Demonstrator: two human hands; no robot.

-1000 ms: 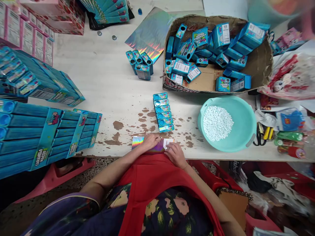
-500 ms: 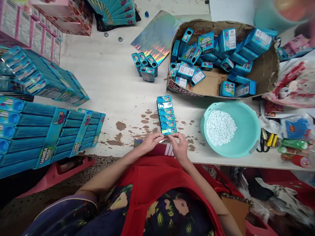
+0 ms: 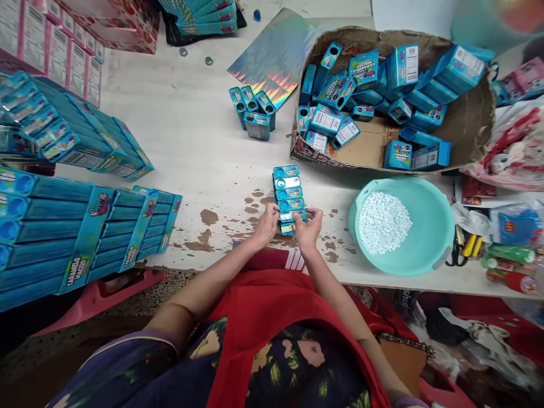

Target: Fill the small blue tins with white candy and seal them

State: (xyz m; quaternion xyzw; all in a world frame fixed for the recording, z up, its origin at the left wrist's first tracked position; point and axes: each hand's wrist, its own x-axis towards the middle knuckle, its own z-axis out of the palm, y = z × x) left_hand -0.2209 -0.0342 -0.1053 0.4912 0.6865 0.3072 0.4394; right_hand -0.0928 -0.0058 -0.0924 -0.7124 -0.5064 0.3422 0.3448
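A row of several small blue candy boxes (image 3: 289, 193) stands on the table in front of me, their tops with round recesses facing up. The second box from the far end has a silvery white top. My left hand (image 3: 267, 225) is closed, its thumb and forefinger against the left side of the row near its close end. From the right, my right hand (image 3: 308, 228) grips the second-nearest box (image 3: 289, 216), thumb on its top and fingers at its side. Something pale shows on that top by the thumb; I cannot make out its edges.
A teal basin (image 3: 429, 226) of white candies stands at right, below a cardboard carton (image 3: 357, 136) of blue boxes. A few blue boxes (image 3: 257, 126) stand near a holographic sheet (image 3: 272, 56). Stacked blue packs (image 3: 55, 232) line the left side.
Both hands have moved forward from the near end of the row onto its sides. The small pale piece pinched between the fingertips is no longer seen there. The view has shifted slightly.
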